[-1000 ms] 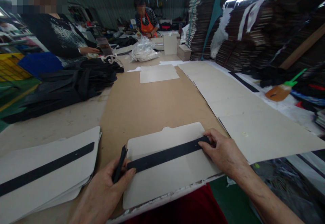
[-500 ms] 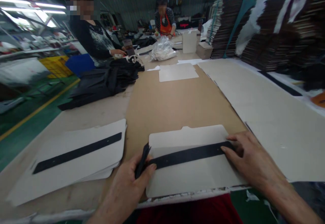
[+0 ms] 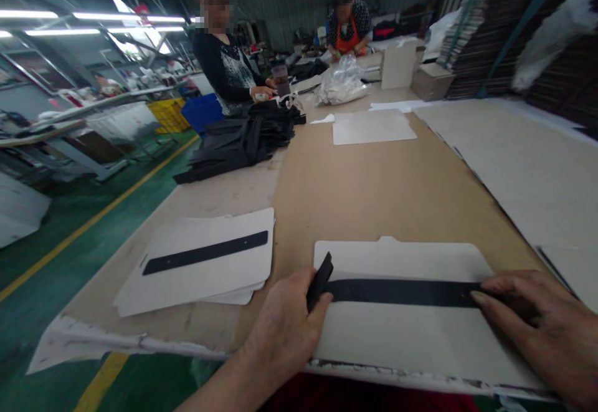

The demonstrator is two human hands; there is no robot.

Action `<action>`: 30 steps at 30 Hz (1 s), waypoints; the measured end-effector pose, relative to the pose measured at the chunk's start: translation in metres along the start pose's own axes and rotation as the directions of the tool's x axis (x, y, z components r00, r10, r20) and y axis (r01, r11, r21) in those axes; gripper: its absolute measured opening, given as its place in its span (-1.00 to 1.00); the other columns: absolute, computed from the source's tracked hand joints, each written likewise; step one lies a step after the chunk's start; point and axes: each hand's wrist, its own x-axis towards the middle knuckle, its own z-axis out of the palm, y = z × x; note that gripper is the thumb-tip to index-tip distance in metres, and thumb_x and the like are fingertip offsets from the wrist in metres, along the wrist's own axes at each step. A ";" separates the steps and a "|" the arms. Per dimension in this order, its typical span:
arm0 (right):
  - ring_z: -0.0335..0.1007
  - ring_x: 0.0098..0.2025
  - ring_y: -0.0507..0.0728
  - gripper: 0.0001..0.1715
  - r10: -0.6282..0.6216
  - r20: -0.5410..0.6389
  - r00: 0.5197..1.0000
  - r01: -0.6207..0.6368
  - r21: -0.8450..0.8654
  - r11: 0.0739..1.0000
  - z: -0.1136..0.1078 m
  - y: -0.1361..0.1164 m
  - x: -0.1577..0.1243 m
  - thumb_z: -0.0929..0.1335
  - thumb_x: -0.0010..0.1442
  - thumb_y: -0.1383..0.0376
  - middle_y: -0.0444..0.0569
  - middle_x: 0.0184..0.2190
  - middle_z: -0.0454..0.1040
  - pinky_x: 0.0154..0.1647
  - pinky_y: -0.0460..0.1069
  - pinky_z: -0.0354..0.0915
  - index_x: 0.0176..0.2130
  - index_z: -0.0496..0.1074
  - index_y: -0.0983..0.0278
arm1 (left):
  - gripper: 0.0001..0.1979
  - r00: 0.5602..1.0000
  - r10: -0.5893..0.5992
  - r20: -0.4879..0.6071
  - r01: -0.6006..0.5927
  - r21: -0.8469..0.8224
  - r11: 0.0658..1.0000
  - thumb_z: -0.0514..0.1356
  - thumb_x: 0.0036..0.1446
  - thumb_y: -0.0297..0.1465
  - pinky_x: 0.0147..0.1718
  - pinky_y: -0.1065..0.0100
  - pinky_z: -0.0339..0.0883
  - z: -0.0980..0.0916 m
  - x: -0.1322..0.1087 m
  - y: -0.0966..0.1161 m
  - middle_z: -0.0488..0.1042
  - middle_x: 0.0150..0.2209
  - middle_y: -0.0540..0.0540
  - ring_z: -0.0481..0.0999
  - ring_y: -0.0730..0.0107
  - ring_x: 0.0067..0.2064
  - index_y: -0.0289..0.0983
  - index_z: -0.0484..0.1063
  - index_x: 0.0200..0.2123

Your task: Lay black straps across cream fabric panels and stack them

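A pale board (image 3: 411,337) with rounded corners and a small tab on its far edge lies at the near edge of the table. Across it runs a long black strip (image 3: 402,292) with a small hole near its right end. My right hand (image 3: 537,318) pinches that right end between thumb and fingers. At the strip's left end is my left hand (image 3: 292,312), its thumb down by the strip. Between the left thumb and fingers stands a bunch of black strips (image 3: 320,281), partly hidden in the grip.
Left of me lies a stack of similar boards (image 3: 210,284), a black strip (image 3: 205,253) on top. Beyond are black fabric pieces (image 3: 238,144), a single board (image 3: 374,128) and a plastic bag (image 3: 341,81). Large pale sheets (image 3: 523,150) cover the right side. Two people work farther back.
The view has turned left, so everything sits farther right. The strip now lies straighter along the board, with both hands still at its ends.
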 end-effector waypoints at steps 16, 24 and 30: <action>0.46 -0.13 0.20 -0.76 -0.061 -0.020 0.998 0.061 -0.014 0.998 0.002 -0.001 -0.005 0.31 0.16 0.01 -0.04 -0.17 0.48 -0.05 0.10 0.31 -0.25 0.43 0.06 | -0.86 1.000 -0.011 0.026 0.007 0.144 0.990 0.15 0.17 -0.36 -0.37 0.31 0.22 0.000 0.011 0.003 0.58 -0.28 -0.18 0.55 0.18 -0.27 -0.27 0.45 -0.24; 0.45 -0.20 0.22 -0.71 -0.043 0.007 0.999 0.043 0.014 0.999 -0.002 -0.008 0.001 0.33 0.10 -0.03 -0.04 -0.22 0.47 -0.13 0.12 0.32 -0.32 0.46 0.09 | -0.85 1.000 -0.002 0.008 0.001 0.172 0.985 0.13 0.17 -0.35 -0.32 0.30 0.28 0.002 0.014 0.003 0.59 -0.26 -0.18 0.57 0.16 -0.22 -0.26 0.44 -0.23; 0.41 -0.26 0.16 -0.81 0.037 0.048 0.998 -0.045 0.172 0.984 -0.015 -0.047 0.004 0.28 0.19 0.20 -0.04 -0.32 0.43 -0.16 0.06 0.31 -0.43 0.40 0.17 | -0.72 0.997 0.049 -0.064 -0.042 0.110 0.993 0.14 0.20 -0.31 -0.16 0.18 0.38 0.007 0.016 -0.018 0.59 -0.24 -0.19 0.59 0.05 -0.17 -0.24 0.44 -0.05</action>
